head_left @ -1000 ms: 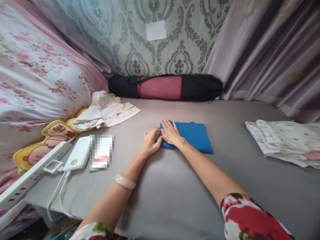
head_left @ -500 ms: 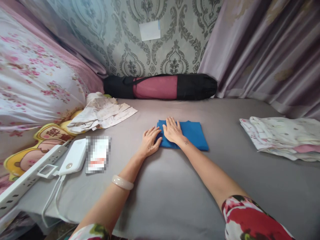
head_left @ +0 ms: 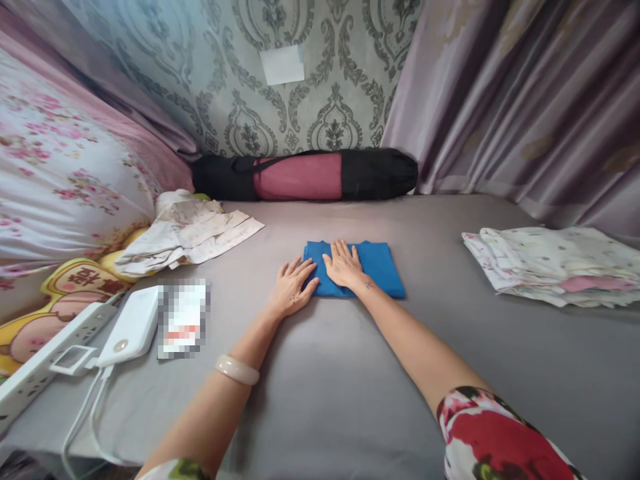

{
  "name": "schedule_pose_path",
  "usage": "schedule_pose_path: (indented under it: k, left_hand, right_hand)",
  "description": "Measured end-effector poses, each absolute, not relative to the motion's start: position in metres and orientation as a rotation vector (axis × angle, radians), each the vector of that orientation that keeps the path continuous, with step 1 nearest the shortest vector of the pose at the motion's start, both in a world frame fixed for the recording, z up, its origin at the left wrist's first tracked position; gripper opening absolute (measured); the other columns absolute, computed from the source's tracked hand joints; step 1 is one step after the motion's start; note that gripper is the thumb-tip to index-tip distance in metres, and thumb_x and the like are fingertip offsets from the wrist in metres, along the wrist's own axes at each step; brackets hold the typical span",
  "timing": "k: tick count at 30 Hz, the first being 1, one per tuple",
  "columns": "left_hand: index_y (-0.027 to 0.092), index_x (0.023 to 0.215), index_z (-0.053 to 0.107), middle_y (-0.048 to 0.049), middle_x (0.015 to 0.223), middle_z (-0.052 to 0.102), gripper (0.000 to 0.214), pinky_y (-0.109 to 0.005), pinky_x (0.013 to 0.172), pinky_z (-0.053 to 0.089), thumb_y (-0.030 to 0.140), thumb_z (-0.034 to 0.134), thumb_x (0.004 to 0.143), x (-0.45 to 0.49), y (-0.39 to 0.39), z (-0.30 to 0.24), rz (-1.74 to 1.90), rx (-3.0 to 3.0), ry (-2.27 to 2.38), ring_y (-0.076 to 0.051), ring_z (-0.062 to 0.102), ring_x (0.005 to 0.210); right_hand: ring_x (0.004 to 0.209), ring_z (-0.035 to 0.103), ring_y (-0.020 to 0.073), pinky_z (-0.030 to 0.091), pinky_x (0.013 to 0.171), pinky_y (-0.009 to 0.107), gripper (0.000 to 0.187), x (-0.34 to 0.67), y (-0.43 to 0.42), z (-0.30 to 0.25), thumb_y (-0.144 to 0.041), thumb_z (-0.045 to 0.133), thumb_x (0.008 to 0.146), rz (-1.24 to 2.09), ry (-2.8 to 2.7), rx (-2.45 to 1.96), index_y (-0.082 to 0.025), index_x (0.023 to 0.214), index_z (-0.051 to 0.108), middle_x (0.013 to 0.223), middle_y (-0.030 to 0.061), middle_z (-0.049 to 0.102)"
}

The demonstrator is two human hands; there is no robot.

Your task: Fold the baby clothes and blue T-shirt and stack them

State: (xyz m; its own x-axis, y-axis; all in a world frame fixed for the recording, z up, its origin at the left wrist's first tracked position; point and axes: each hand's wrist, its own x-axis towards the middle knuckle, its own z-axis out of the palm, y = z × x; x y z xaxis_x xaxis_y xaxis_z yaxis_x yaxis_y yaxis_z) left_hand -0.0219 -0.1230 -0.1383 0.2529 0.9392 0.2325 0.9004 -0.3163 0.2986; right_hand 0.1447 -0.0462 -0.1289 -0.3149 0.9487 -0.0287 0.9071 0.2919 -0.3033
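Note:
A folded blue cloth (head_left: 377,267) lies flat on the grey bed sheet (head_left: 320,373) in the middle of the view. My right hand (head_left: 344,265) rests palm down on top of it, fingers stretched forward. At the cloth's left edge is my left hand (head_left: 293,287), its fingers spread and the fingertips touching that edge. Neither hand grips anything. Part of the cloth is hidden beneath my right hand.
On the right sits a stack of folded patterned cloths (head_left: 550,267). Crumpled pale cloth (head_left: 187,233) lies at the back left, near a white power bank (head_left: 131,327), a blurred-out phone-like object (head_left: 184,319) and a power strip (head_left: 55,357). A black-and-pink long bag (head_left: 297,177) lies along the wall.
The whole view has shifted slightly, moving things to the left. My right hand has slid a little toward the cloth's middle, and more of its left part shows between my hands.

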Motion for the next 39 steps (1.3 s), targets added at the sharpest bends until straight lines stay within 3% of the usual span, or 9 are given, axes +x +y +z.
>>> schedule_pose_path:
  k: [8, 20, 26, 39]
  left_hand:
    - [0.025, 0.138, 0.052, -0.0048, 0.147, 0.050, 0.048, -0.052, 0.117, 0.025, 0.047, 0.036, 0.098, -0.022, -0.123, -0.140, 0.588, 2.419, 1.765, -0.027, 0.033, 0.143]
    - [0.025, 0.138, 0.052, -0.0053, 0.147, 0.050, 0.048, -0.053, 0.117, 0.025, 0.047, 0.036, 0.098, -0.024, -0.122, -0.142, 0.597, 2.434, 1.753, -0.028, 0.033, 0.144]
    - [0.026, 0.137, 0.053, -0.0049, 0.146, 0.051, 0.047, -0.052, 0.116, 0.026, 0.047, 0.036, 0.098, -0.024, -0.121, -0.144, 0.612, 2.448, 1.757, -0.028, 0.035, 0.143]
    - [0.026, 0.137, 0.053, -0.0050, 0.147, 0.050, 0.047, -0.052, 0.117, 0.025, 0.047, 0.036, 0.098, -0.024, -0.122, -0.143, 0.589, 2.436, 1.755, -0.028, 0.033, 0.144]
  right_hand:
    - [0.149, 0.015, 0.0260, 0.006, 0.121, 0.049, 0.065, 0.185, -0.046, -0.120, -0.043, 0.017, 0.101, 0.195, -2.394, -1.752, -0.004, 0.151, 0.031, 0.159, 0.0139, 0.026]
    - [0.148, 0.020, 0.0249, 0.008, 0.121, 0.048, 0.061, 0.197, -0.051, -0.134, -0.042, 0.020, 0.101, 0.198, -2.408, -1.692, -0.010, 0.151, 0.035, 0.158, 0.0112, 0.030]
    - [0.149, 0.018, 0.0233, 0.013, 0.121, 0.044, 0.064, 0.209, -0.050, -0.125, -0.043, 0.016, 0.101, 0.224, -2.264, -1.742, -0.007, 0.152, 0.030, 0.160, 0.0128, 0.026]
    - [0.146, 0.025, 0.0284, 0.018, 0.118, 0.046, 0.066, 0.236, -0.049, -0.137, -0.044, 0.020, 0.100, 0.100, -2.199, -1.908, -0.001, 0.149, 0.034, 0.155, 0.0179, 0.034]
